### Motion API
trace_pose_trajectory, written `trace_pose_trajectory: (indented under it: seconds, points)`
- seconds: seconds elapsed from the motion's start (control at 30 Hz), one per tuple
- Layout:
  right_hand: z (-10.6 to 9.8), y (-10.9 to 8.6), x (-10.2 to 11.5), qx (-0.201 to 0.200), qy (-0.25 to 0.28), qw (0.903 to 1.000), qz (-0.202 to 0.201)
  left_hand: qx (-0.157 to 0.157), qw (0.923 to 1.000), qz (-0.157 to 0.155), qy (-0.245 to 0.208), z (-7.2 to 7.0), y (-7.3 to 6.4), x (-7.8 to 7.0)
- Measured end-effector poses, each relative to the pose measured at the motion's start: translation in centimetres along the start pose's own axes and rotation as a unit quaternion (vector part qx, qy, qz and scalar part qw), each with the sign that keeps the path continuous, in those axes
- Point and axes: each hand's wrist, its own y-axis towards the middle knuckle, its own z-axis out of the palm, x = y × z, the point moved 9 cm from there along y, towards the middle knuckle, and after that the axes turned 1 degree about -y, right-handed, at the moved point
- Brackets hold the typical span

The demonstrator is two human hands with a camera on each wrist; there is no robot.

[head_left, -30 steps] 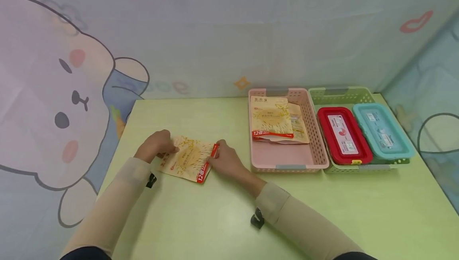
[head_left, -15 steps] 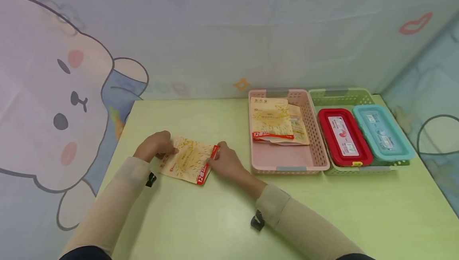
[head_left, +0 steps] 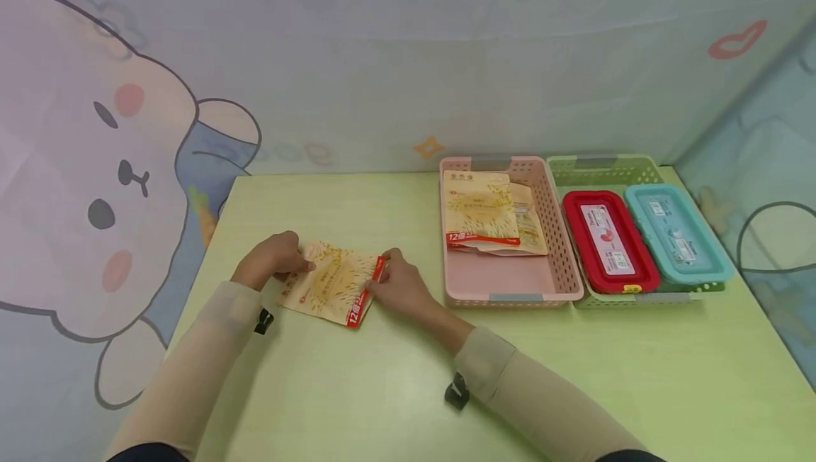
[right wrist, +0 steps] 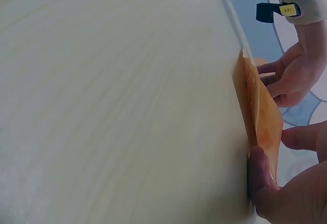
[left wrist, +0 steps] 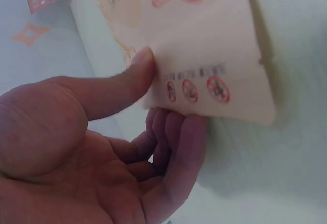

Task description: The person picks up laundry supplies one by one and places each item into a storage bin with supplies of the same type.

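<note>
A cream pouch (head_left: 334, 283) with yellow grain print and a red band lies low over the table's left half, tilted, its red end to the right. At its left end my left hand (head_left: 270, 260) pinches the edge, thumb on top and curled fingers beneath, as the left wrist view shows on the pouch (left wrist: 204, 40). My right hand (head_left: 404, 285) grips the red-banded end between thumb and fingers. In the right wrist view the pouch (right wrist: 268, 127) appears edge-on, slightly bulged, near the table surface.
Right of the hands stands a pink basket (head_left: 503, 297) with similar pouches (head_left: 481, 207) in its back part. Beside it, a green basket (head_left: 644, 161) holds a red-lidded pack (head_left: 589, 235) and a turquoise-lidded pack (head_left: 669, 224). A printed curtain (head_left: 357, 58) hangs behind the table.
The head view has shifted very slightly. Both hands keep their grip on the pouch, and nothing else visibly changes.
</note>
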Motion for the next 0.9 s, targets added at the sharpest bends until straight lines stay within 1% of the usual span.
trace_pose_trajectory:
  seconds: [0.23,0.33,0.5,0.67,0.83,0.9]
  points:
    - [-0.2,-0.1,-0.2,-0.004,0.02,0.9998,-0.007,0.032,0.9994,-0.008,-0.012,0.1,0.6,0.4]
    - [-0.3,-0.1,-0.4,-0.006,0.029,0.9995,-0.008,0.045,0.9988,-0.006,-0.019,0.1,0.6,0.3]
    - [-0.4,-0.1,-0.4,-0.011,0.03,0.9992,-0.023,0.058,0.9978,0.001,-0.032,0.4,0.5,0.1]
    - [-0.3,-0.2,-0.3,-0.012,0.031,0.9987,-0.039,0.046,0.9981,0.018,-0.037,0.6,0.0,-0.1]
    - [-0.2,-0.3,-0.5,-0.011,0.032,0.9985,-0.043,0.018,0.999,0.039,-0.007,0.5,-0.8,-0.7]
    - [-0.1,-0.3,-0.5,-0.014,0.033,0.9983,-0.045,0.013,0.999,0.042,0.0,0.5,-1.0,-0.8]
